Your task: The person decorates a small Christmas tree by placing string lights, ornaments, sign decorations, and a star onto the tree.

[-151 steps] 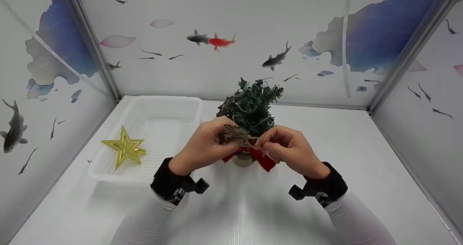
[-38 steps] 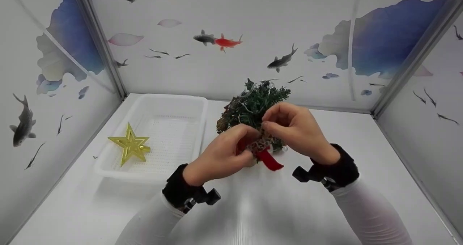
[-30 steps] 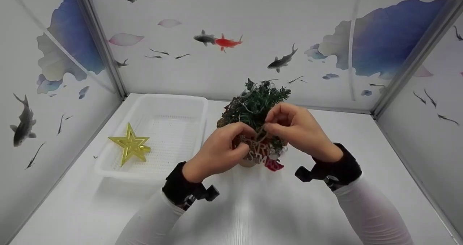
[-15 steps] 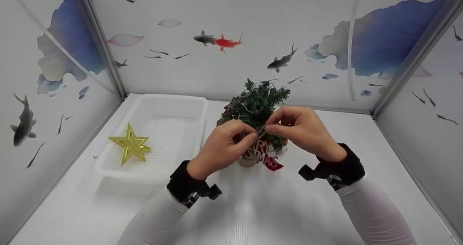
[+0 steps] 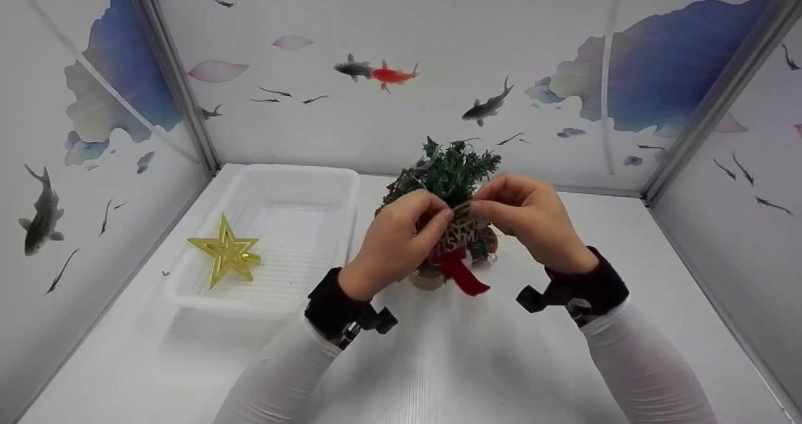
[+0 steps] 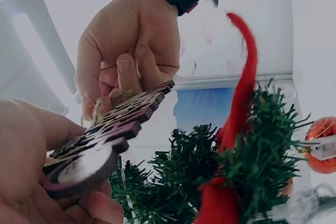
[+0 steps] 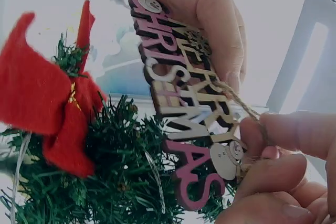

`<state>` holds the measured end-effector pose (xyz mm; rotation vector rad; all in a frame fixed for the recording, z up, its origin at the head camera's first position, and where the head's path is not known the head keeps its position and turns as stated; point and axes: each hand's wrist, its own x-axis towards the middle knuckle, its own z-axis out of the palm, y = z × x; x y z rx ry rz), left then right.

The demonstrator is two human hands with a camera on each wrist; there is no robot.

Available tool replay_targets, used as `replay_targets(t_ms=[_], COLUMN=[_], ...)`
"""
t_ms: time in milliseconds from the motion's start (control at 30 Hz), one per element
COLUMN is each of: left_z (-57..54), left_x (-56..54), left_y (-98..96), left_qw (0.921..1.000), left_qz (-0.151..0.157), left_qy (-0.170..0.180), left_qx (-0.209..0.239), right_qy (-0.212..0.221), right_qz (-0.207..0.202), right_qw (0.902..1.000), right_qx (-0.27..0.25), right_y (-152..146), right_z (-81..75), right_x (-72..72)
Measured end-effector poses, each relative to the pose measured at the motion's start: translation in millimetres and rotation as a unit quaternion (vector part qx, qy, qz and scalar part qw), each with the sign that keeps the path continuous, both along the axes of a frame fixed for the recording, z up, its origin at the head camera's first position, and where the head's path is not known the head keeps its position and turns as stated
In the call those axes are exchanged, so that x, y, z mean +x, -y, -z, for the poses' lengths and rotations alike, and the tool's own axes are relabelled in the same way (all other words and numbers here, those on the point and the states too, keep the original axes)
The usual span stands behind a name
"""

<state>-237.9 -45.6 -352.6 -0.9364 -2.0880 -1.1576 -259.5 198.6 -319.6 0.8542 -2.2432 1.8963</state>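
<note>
A small Christmas tree [image 5: 460,167] stands beyond both hands, with a red bow [image 5: 465,275] at its front and a pale base [image 5: 426,280]. A wooden "MERRY CHRISTMAS" sign [image 7: 195,156] hangs by its twine [image 7: 242,104] in front of the tree. My left hand [image 5: 404,230] pinches the twine at the sign's left end, thumb against curled fingers. At the other end, my right hand [image 5: 536,217] pinches the same twine between thumb and forefinger. Whether the twine touches a branch is unclear.
At the left lies a white plastic basket [image 5: 219,304], a gold star [image 5: 229,248] resting on its left side. Red ornaments [image 6: 323,156] and a clear bulb [image 6: 299,208] are on the tree. Printed wall panels enclose the table.
Five seconds ago my left hand gripped the sign's body; now it hangs from the twine between both hands. Over the last half second, hands and sign rose slightly, uncovering more of the bow.
</note>
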Motion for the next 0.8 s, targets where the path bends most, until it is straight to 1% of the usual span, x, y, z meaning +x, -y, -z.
replay_targets(t_ms=[67,200,333,433,467,533,667,800], left_z=[-2.8,-5.7,-8.6,-11.1,-11.7,-12.1,-12.8,-14.9], left_x=[-3.0,-9.5,-14.4,-16.8,-17.4,-19.1,-22.3,-23.8], left_y=[-0.4,1.0,2.8,4.2,4.5,5.1,5.5,6.1], left_qw=[0.9998,0.9991,0.9993,0.9989,0.9987,0.9979,0.9960,0.9952], left_qz=[-0.012,-0.027,-0.032,-0.040,-0.043,-0.052,-0.068,-0.074], left_qy=[-0.013,-0.023,-0.009,0.009,0.013,0.021,0.019,0.012], left_qx=[-0.011,-0.024,-0.020,-0.023,-0.025,-0.034,-0.055,-0.062], right_qy=[-0.016,-0.082,-0.139,-0.189,-0.210,-0.256,-0.343,-0.406], right_qz=[0.004,0.017,0.036,0.058,0.067,0.086,0.119,0.154], right_qw=[0.9998,0.9965,0.9894,0.9799,0.9751,0.9621,0.9307,0.8997], right_qx=[-0.008,0.007,0.020,0.027,0.029,0.036,0.042,0.046], right_y=[0.7,5.5,12.4,17.9,19.8,23.5,30.8,36.0], right_z=[-0.3,-1.4,-1.6,0.6,2.2,6.0,12.9,16.5], right_x=[-1.6,-4.7,-6.4,-7.9,-8.7,-10.9,-14.8,-15.1])
